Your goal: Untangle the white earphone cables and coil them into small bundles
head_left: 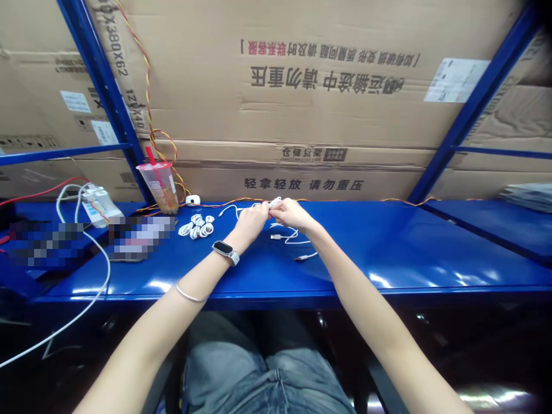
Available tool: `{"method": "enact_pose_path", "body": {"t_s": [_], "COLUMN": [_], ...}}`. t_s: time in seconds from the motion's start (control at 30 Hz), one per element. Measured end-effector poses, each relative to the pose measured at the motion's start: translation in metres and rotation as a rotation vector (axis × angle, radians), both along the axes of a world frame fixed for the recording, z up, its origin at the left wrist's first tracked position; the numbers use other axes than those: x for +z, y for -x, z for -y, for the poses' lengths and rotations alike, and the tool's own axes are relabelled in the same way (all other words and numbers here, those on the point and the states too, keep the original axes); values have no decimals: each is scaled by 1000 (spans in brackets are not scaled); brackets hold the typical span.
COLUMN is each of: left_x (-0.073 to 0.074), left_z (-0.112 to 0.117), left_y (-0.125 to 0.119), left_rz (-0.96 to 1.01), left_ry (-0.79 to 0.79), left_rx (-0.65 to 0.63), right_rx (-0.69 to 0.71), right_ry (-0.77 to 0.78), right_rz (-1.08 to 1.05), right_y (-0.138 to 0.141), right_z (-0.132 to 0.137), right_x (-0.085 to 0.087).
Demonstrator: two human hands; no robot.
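Near the back of the blue shelf top (388,247), my two hands meet around a white cable (275,202) that looks bunched or coiled. My left hand (253,221), with a smart band on its wrist, has its fingers closed on the cable. The fingers of my right hand (294,214) pinch the same bundle from the other side. Just below them lies another loose white cable (290,237) with a USB plug (276,237). A dark-tipped plug (302,258) rests nearer the front edge. Several coiled white cables (196,226) are heaped left of my left hand.
A drink cup (159,185) with a red straw stands back left, near a small white device (192,200). A blurred flat object (142,237) and a white power strip (100,206) lie further left. Cardboard (302,121) backs the shelf between blue posts (457,121).
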State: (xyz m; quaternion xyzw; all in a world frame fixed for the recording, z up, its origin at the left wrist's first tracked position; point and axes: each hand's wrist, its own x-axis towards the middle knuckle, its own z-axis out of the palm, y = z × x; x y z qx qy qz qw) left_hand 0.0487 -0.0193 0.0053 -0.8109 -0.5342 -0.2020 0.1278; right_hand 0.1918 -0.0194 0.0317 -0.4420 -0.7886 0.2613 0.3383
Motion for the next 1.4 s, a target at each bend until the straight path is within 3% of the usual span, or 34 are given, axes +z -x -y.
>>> {"method": "enact_pose_path", "body": {"t_s": [0.1,0.3,0.53,0.63,0.7,0.8,0.87,0.97,1.07,1.17,1.4], "left_x": [-1,2,2,3,4,4,4,4,4,3,6], "left_z": [2,8,4,-1,-6,-12,-14,-12,-9,-9,-4], "left_y": [-1,-3,0,8,14,21,24,24,24,23,17], "left_rz": [-92,-148,-111,14,140,347,475,571,523,386,-63], "left_ry": [-51,-87,-66,-34,15,181,343,533,606,531,80], "left_rx": [12,41,57,86,57,-132,-319,-532,-623,-593,-364], "right_rx": [70,179,168,223,161,-12,12,134,161,144,116], "right_ry": [215,455,489,402,214,-192,-380,-467,-437,-397,-364], "right_rz": [-197,-367,-405,-332,-249,-153,-76,34,73,84,48], "right_y": [-5,-10,-3,-10,-19,-29,-29,-23,-17,-16,-21], "right_z": [1,-7,-6,0,3,2,0,0,3,2,-8], "right_x": [2,0,-1,8,15,21,20,17,15,13,8]}}
